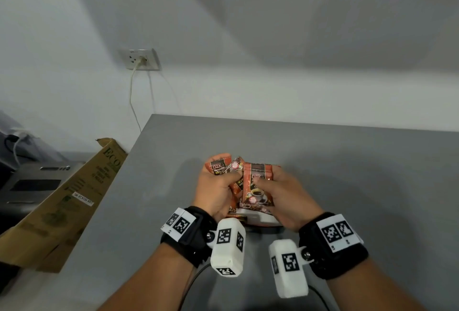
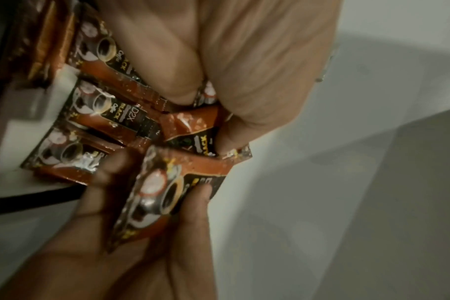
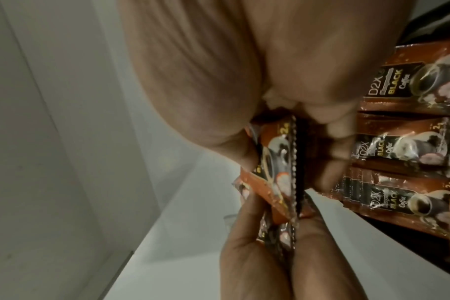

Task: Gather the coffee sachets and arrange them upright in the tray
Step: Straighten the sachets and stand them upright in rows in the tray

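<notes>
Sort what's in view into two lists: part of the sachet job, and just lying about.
Job:
left hand, gripping a bunch of coffee sachets
right hand, holding one sachet
white tray, sachets already in it

Lying about:
cardboard box
wall socket
grey table

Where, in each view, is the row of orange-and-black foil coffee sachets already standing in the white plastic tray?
Head: row of sachets low centre, mostly hidden beneath the hands.
Left wrist: left side, centre height.
Right wrist: right edge.
Shared landmark: the right hand.
</notes>
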Motion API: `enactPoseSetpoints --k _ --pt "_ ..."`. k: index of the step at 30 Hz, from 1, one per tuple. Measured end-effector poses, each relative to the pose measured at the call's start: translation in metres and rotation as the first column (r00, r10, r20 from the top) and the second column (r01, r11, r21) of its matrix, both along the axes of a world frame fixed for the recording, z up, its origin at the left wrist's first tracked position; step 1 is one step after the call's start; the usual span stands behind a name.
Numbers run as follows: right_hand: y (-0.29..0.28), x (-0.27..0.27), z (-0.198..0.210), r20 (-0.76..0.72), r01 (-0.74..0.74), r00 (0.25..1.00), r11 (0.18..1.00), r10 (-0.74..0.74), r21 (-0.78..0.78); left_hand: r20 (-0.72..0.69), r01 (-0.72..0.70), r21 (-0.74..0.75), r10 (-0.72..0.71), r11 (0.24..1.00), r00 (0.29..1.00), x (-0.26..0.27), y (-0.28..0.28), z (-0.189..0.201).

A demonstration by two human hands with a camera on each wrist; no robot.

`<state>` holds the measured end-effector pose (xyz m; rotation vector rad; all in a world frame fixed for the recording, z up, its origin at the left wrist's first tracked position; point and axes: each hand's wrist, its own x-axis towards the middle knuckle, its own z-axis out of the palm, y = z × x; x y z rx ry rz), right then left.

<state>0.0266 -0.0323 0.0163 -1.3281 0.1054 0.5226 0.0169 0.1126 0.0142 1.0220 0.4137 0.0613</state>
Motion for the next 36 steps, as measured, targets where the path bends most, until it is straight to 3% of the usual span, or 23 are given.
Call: enactPoseSetpoints --k 5,8,10,12,17,21,24,27,31,36 --pt "-0.002 0.013 0.005 0.251 0.092 0.968 0.946 -0.012 -0.311 -0.094 0.173 0.208 -0.157 0.963 0.983 -0.005 0.006 -0.003" --pt "-0.005 0.021 0.011 0.21 0.172 0.968 0.972 -0.137 -0.159 -0.142 0.265 0.296 -0.232 0.918 0.962 -0.009 0.004 -0.005" --pt "-0.011 0.023 0.014 0.111 0.234 0.966 0.972 -0.233 0.0 -0.123 0.203 0.253 -0.177 0.946 0.977 -0.01 0.006 -0.008" --pt "-0.014 0.02 0.014 0.029 0.205 0.978 0.975 -0.208 0.087 -0.094 0.154 0.215 -0.136 0.964 0.986 -0.009 0.007 -0.009" --pt "-0.002 0.007 0.009 -0.03 0.113 0.993 0.992 -0.111 0.064 -0.05 0.154 0.185 -0.147 0.971 0.988 -0.008 -0.005 -0.002" --pt "-0.011 0.016 0.011 -0.066 0.251 0.967 0.961 -0.245 0.118 -0.128 0.123 -0.057 -0.13 0.991 0.983 -0.008 0.002 0.002" --pt "-0.023 0.016 0.015 -0.089 0.236 0.971 0.956 -0.223 0.176 -0.159 0.105 -0.04 -0.11 0.994 0.981 -0.005 0.008 0.001" --pt "-0.017 0.007 0.017 -0.086 0.119 0.991 0.975 -0.105 0.19 -0.169 0.129 -0.039 -0.134 0.991 0.977 -0.003 0.005 0.001" --pt "0.004 -0.002 0.014 0.098 0.048 0.994 0.997 -0.042 -0.063 -0.16 0.148 -0.114 -0.166 0.982 0.973 -0.003 -0.002 0.004" --pt "0.006 -0.003 0.006 0.392 0.026 0.904 0.891 0.173 -0.453 -0.083 0.254 -0.224 -0.278 0.941 0.957 -0.007 0.0 -0.004"
